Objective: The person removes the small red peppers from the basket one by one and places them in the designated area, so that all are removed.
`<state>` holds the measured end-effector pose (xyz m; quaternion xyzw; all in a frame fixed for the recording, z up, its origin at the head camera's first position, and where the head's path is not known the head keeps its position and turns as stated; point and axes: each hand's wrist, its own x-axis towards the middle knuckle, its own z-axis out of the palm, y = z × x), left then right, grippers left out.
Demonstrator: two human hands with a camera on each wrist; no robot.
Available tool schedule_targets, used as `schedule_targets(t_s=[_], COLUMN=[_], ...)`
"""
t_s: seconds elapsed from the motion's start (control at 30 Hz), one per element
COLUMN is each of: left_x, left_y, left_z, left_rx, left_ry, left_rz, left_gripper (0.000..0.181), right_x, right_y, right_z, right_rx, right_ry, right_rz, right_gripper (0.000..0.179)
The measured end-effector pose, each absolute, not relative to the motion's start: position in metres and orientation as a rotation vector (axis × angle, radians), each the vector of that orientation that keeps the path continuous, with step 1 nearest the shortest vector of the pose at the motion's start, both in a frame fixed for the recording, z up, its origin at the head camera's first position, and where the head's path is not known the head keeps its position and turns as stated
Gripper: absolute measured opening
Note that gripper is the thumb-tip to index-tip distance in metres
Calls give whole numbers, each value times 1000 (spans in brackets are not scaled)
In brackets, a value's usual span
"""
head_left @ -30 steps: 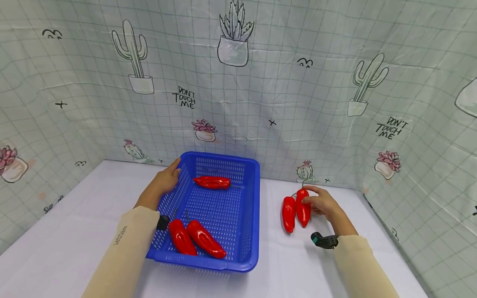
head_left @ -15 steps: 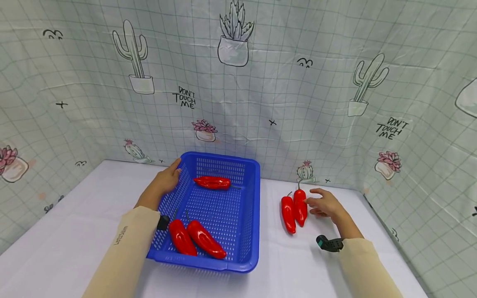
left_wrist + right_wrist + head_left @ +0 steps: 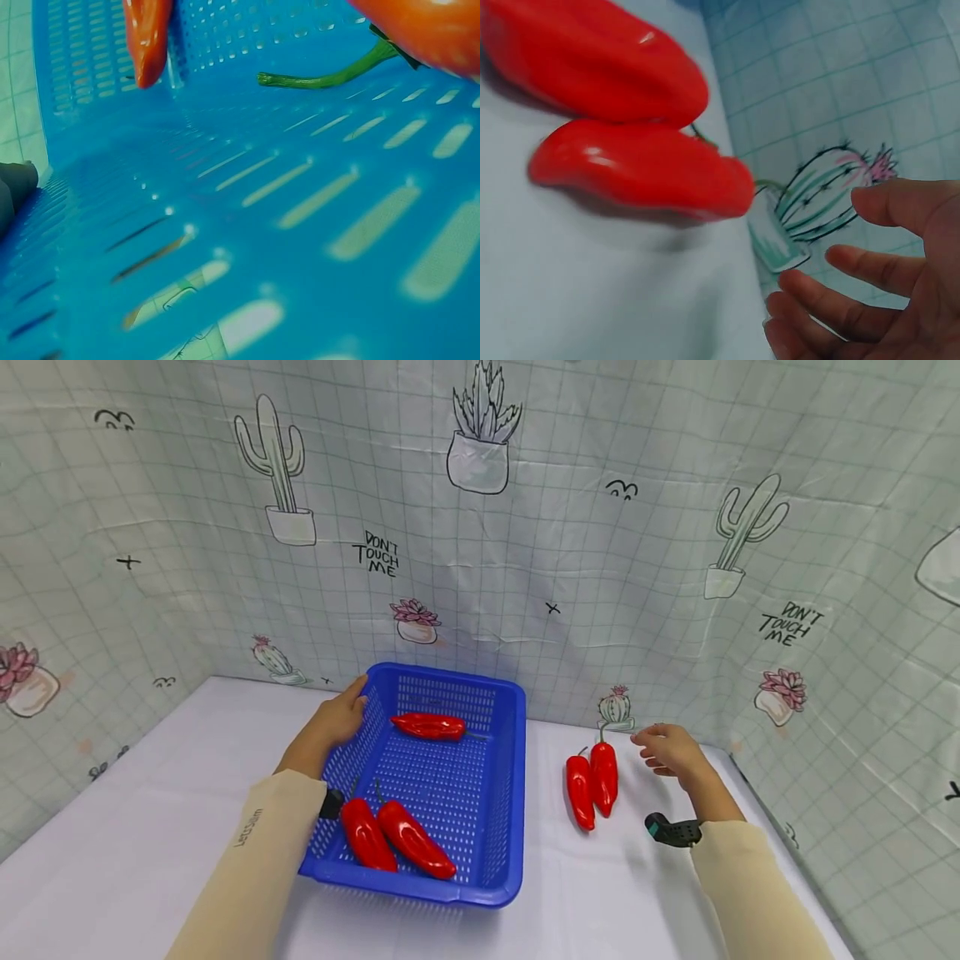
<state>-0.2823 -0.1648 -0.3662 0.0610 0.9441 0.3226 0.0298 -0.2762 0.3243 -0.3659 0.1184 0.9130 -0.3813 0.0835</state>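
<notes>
My left hand (image 3: 339, 720) holds the left side of a blue plastic basket (image 3: 517, 793) near its far corner; the wall hides some of its fingers. In the left wrist view, only a fingertip (image 3: 16, 187) shows at the edge. Inside the basket, a red chili pepper (image 3: 429, 727) lies at the far end and two more, one chili pepper (image 3: 367, 837) beside another chili pepper (image 3: 415, 840), at the near end. Right of the basket, two red chili peppers (image 3: 580, 792) (image 3: 603, 778) lie side by side. Above and right of them hovers my right hand (image 3: 670, 750), fingers spread, holding nothing.
A white-covered table (image 3: 592, 893) carries everything. A grid-patterned cloth (image 3: 525, 527) with cactus drawings rises behind the table and along both sides.
My right hand has let go of the right-hand loose pepper, which shifted slightly left against the other, and moved away up and right. My left hand stays on the basket.
</notes>
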Motion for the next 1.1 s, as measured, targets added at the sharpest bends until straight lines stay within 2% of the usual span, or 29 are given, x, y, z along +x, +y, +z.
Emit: schedule_targets(t_s=[0.4,0.7,0.9,1.1], left_x=[-285,-285,-286,-287], left_y=[-165,-170,-173,-166], left_z=[-366,-365,-365,-369], left_rx=[175,184,192,206], left_ry=[2890,2899,2903,2891], left_rz=[998,974,981,997], left_gripper=[53,53,53,53], right_x=[-284,-297,-304,-311], right_y=[273,196,144,109], right_z=[-324,-299,-299,-313], right_rx=[122,-25,-49,14], right_ry=[2596,2443,2338,2200], right_rz=[-1466,-1643,-1726,-1825], right_gripper=[55,54,48,52])
